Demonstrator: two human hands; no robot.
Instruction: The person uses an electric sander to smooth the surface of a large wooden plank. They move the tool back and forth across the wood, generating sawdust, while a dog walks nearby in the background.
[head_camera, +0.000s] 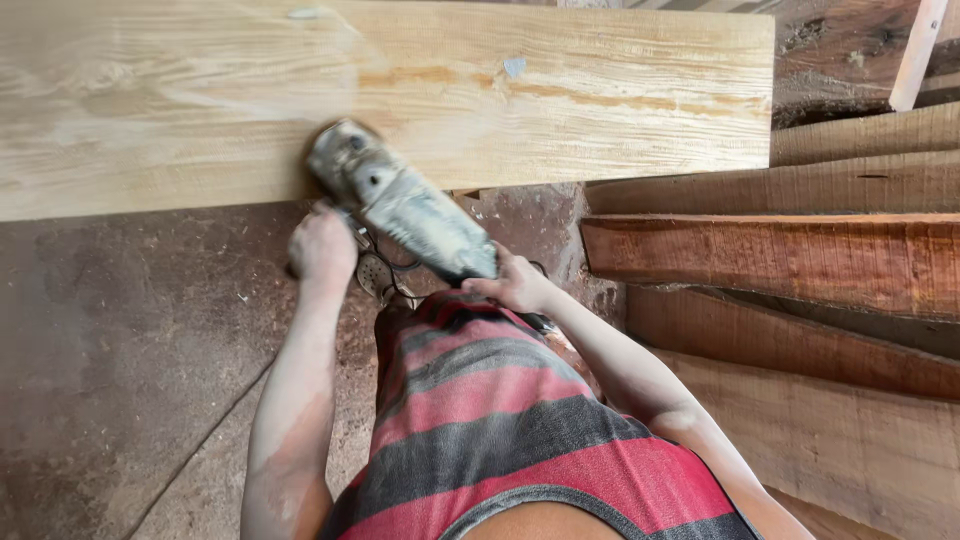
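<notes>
Head view: a dusty grey power grinder (400, 205) is held with its head at the near edge of a pale plank (560, 110); the left hand (322, 245) is closed about the side grip; the right hand (515, 285) is wrapped on the rear body. Reddish boards (790, 255) are stacked to the right; the sawdust-covered floor (120, 350) is seen below; the lower view is blocked by a striped shirt (500, 420).

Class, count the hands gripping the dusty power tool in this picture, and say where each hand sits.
2. The left hand grips the side of the power tool near its head; the right hand holds its rear end.
</notes>
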